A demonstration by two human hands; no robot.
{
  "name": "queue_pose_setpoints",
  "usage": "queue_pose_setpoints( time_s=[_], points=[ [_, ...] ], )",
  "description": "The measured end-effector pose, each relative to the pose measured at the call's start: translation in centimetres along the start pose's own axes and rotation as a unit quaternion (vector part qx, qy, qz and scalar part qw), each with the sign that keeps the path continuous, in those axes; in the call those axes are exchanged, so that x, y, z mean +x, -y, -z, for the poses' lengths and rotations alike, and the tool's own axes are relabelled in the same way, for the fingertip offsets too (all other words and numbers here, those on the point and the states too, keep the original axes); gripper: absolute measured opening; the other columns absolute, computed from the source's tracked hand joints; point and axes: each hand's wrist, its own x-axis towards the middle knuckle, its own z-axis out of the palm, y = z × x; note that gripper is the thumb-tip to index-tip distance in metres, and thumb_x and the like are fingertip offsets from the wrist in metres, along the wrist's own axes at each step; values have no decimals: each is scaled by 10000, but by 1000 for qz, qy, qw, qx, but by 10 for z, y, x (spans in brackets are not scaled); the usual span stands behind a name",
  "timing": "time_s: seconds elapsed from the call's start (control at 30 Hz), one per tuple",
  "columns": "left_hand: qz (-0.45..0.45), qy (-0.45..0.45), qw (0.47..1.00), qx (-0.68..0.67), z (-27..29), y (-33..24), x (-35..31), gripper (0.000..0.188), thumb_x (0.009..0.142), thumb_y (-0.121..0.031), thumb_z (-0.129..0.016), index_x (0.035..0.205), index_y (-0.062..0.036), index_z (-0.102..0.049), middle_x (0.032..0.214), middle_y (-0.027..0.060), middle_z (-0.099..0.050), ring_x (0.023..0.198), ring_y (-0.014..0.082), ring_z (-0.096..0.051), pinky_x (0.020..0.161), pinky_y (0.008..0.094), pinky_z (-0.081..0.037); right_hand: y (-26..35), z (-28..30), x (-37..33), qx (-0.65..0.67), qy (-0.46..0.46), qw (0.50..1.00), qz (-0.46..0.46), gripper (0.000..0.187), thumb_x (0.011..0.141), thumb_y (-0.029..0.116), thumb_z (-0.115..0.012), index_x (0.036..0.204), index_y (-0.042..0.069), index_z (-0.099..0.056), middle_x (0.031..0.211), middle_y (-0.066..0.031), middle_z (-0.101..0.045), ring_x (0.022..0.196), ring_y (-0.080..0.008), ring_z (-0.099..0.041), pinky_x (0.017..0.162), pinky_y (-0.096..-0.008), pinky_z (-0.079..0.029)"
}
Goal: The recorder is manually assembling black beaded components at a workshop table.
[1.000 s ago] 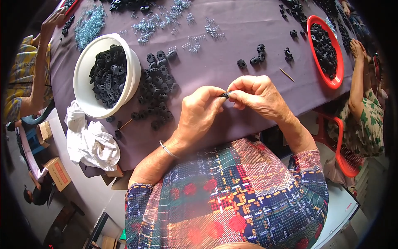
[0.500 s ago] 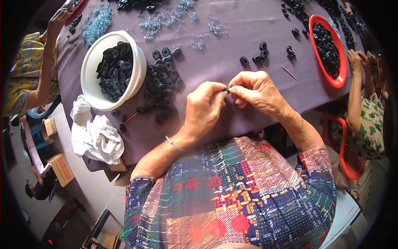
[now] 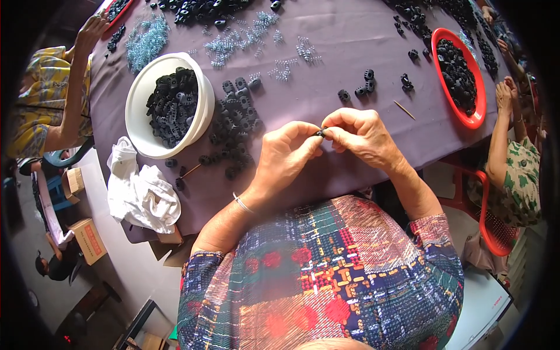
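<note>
My left hand (image 3: pixel 286 153) and my right hand (image 3: pixel 363 139) meet over the near part of the table, each pinching thumb to forefinger. Between the fingertips sits a small black plastic part (image 3: pixel 320 133), mostly covered, so its exact kind cannot be made out. Left of my left hand lies a cluster of black toothed plastic pieces (image 3: pixel 238 114). A wooden stick (image 3: pixel 191 171) sticks out among the pieces at the cluster's near edge. Beyond my right hand are several loose black pieces (image 3: pixel 360 90) and a second wooden stick (image 3: pixel 404 109).
A white bowl (image 3: pixel 133 111) of black parts stands at left, a white cloth (image 3: pixel 146 195) at the table edge. Small metal springs (image 3: pixel 239 41) lie farther back. A red basin (image 3: pixel 479 96) of black parts is at right. Other people sit at both sides.
The view has shifted a little, so the table's things sit slightly lower. Both hands stay together at the small black part, with the fingers turned slightly around it.
</note>
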Motion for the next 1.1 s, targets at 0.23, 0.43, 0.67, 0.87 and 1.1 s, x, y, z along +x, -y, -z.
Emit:
queue_pose_setpoints(
  time_s=[0.23, 0.43, 0.67, 0.87, 1.1],
  points=[
    [52, 3, 991, -125, 4, -13, 0, 192, 880, -113, -646, 997, 39, -632, 869, 73, -677, 751, 104, -642, 656, 228, -523, -1, -14, -7, -167, -88, 955, 228, 308, 774, 21, -674, 1064, -21, -578, 932, -88, -599, 790, -144, -609, 613, -236, -507],
    [65, 5, 980, -187, 10, -12, 1, 188, 880, -108, -643, 1000, 37, -629, 877, 81, -679, 752, 105, -638, 664, 229, -522, -6, -29, -3, -334, -191, 864, 324, 458, 709, 171, -698, 1078, -46, -536, 951, -182, -580, 885, -341, -595, 756, -398, -522],
    [61, -1, 986, -155, 10, -14, 2, 172, 878, -94, -636, 990, 37, -626, 873, 87, -679, 737, 108, -637, 678, 236, -519, -1, -32, -1, -418, -208, 814, 346, 400, 698, 177, -689, 1008, -28, -539, 886, -162, -571, 827, -307, -599, 647, -375, -529],
    [62, -2, 980, -192, 11, -8, 3, 153, 878, -89, -632, 962, 39, -623, 832, 89, -673, 723, 117, -634, 673, 245, -517, 1, -34, -1, -434, -193, 828, 299, 435, 682, 144, -714, 1035, -62, -564, 887, -168, -617, 807, -316, -626, 685, -368, -533],
    [61, 10, 978, -200, 13, -8, 4, 136, 878, -79, -629, 937, 43, -620, 790, 77, -660, 710, 116, -629, 659, 249, -515, -4, -32, 10, -413, -197, 812, 362, 310, 671, 149, -699, 883, -21, -550, 732, -126, -549, 654, -283, -573, 553, -362, -490]
  ],
)
